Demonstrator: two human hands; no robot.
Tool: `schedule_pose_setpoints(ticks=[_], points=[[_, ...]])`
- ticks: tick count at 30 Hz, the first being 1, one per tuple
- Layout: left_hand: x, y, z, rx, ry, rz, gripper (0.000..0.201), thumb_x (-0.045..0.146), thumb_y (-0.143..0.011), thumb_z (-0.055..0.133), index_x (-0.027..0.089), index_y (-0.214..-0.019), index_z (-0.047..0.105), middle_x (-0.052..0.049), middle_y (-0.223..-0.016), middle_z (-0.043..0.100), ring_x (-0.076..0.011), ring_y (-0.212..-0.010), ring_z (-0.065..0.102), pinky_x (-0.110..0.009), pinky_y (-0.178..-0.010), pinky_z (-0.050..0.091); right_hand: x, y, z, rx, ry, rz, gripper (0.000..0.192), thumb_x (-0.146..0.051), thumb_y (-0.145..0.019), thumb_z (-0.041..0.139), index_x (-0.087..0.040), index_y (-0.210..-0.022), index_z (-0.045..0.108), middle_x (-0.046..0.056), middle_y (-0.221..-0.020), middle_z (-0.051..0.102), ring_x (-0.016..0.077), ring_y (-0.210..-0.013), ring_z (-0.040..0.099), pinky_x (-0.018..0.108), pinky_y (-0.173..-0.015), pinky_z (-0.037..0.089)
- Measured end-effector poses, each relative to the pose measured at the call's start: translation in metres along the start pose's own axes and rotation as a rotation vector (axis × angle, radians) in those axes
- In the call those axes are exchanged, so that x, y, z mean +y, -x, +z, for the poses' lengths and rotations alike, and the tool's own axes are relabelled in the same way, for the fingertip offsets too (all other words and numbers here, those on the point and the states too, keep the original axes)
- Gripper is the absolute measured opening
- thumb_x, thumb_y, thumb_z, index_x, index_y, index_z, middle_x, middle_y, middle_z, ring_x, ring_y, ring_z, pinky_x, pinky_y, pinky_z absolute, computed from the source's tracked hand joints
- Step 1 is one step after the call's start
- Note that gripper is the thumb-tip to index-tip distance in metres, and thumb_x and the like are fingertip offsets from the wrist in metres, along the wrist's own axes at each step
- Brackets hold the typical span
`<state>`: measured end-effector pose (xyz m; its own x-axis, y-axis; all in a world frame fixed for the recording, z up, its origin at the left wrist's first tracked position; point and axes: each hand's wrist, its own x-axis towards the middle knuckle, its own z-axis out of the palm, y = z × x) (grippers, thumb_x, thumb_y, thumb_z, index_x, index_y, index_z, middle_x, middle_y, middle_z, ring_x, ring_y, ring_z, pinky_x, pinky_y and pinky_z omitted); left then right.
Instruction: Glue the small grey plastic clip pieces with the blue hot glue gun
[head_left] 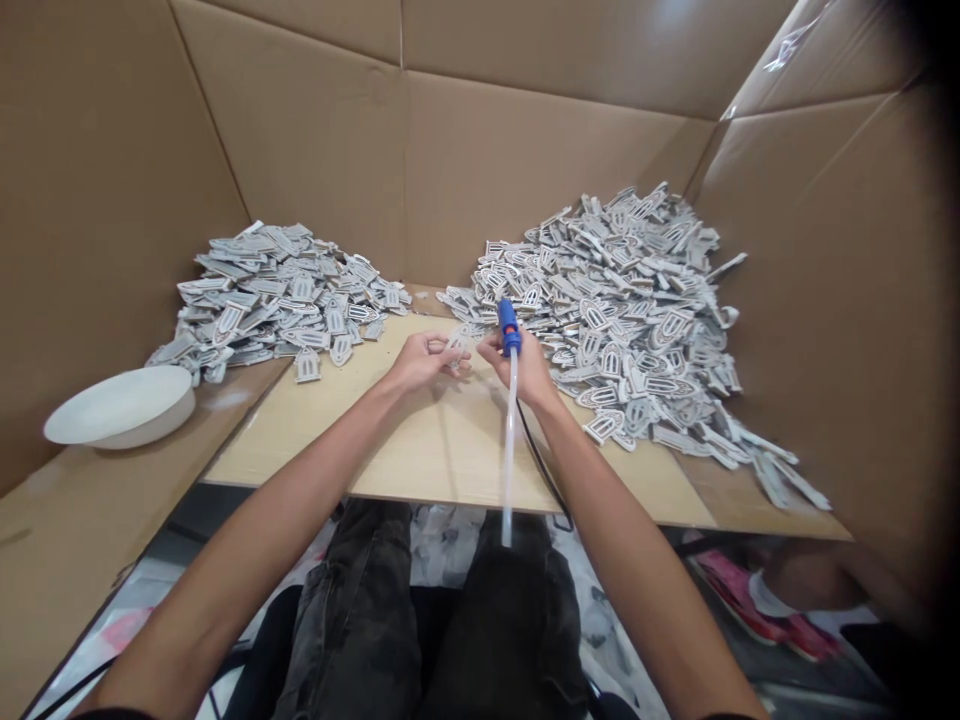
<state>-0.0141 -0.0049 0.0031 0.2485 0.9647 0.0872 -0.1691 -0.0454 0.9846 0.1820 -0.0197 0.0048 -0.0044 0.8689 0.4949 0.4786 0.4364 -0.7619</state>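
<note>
The right hand [525, 365] is closed around a blue glue gun [509, 328] at centre of the counter [420, 450]. The left hand [424, 358] at 9 o'clock of it pinches what looks like a small grey piece [455, 345]. Piles sit at 10 [277, 295] and 2 o'clock [630, 300].

Left hand [421, 360], right hand [525, 368] curled, fingertips meeting.

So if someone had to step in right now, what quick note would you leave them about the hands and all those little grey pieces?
Left hand: fingers pinch one small grey piece over the board.
Right hand: grips a blue-tipped glue gun with its clear glue stick trailing back, tip at the piece.
Smaller pile lies left, larger pile right; white bowl far left.
Which pile is finished cannot be told; the held piece is in work.
</note>
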Motion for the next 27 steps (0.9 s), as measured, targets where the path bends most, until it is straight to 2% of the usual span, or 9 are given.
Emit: schedule_pose_setpoints(ticks=[3,10,15,22,27], points=[[-0.002,0.003,0.001,-0.042,-0.012,0.03,0.026,0.012,-0.077,0.089,0.011,-0.092,0.067,-0.012,-0.087,0.08,-0.0188,-0.071,0.075,-0.029,-0.064,0.059,0.0,0.0,0.005,0.001,-0.039,-0.013,0.025,-0.043,-0.082,0.069,-0.024,-0.093,0.059,0.005,-0.089,0.073,0.0227,-0.081,0.068,0.039,-0.085,0.053],[-0.004,0.005,0.002,-0.127,-0.055,0.068,0.04,0.008,-0.069,0.086,0.01,-0.108,0.074,-0.01,-0.09,0.08,-0.017,-0.07,0.074,-0.029,-0.068,0.059,-0.007,0.007,0.007,0.076,0.05,-0.14,0.021,-0.044,-0.089,0.063,-0.026,-0.095,0.055,0.003,-0.089,0.071,0.0199,-0.076,0.064,0.035,-0.079,0.052],[-0.001,0.006,0.002,-0.162,-0.103,0.093,0.034,0.009,-0.07,0.082,0.009,-0.105,0.081,-0.009,-0.087,0.08,-0.0162,-0.069,0.071,-0.027,-0.068,0.057,-0.014,0.011,0.008,0.091,0.113,-0.124,0.018,-0.042,-0.089,0.062,-0.026,-0.094,0.055,0.002,-0.086,0.07,0.0198,-0.073,0.062,0.034,-0.076,0.05],[0.001,0.007,0.0,-0.137,-0.178,0.103,0.025,0.007,-0.073,0.077,0.01,-0.097,0.083,-0.009,-0.082,0.079,-0.0144,-0.065,0.067,-0.024,-0.062,0.051,-0.017,0.011,0.008,0.122,0.17,-0.156,0.014,-0.038,-0.088,0.061,-0.027,-0.092,0.053,0.003,-0.085,0.069,0.0206,-0.073,0.06,0.034,-0.076,0.049],[-0.001,0.005,0.0,-0.13,-0.168,0.089,0.019,0.01,-0.073,0.083,0.01,-0.093,0.082,-0.008,-0.08,0.078,-0.0147,-0.065,0.067,-0.024,-0.061,0.051,-0.016,0.012,0.01,0.136,0.187,-0.154,0.015,-0.039,-0.089,0.06,-0.027,-0.093,0.051,0.002,-0.082,0.068,0.0204,-0.072,0.06,0.033,-0.074,0.048]])
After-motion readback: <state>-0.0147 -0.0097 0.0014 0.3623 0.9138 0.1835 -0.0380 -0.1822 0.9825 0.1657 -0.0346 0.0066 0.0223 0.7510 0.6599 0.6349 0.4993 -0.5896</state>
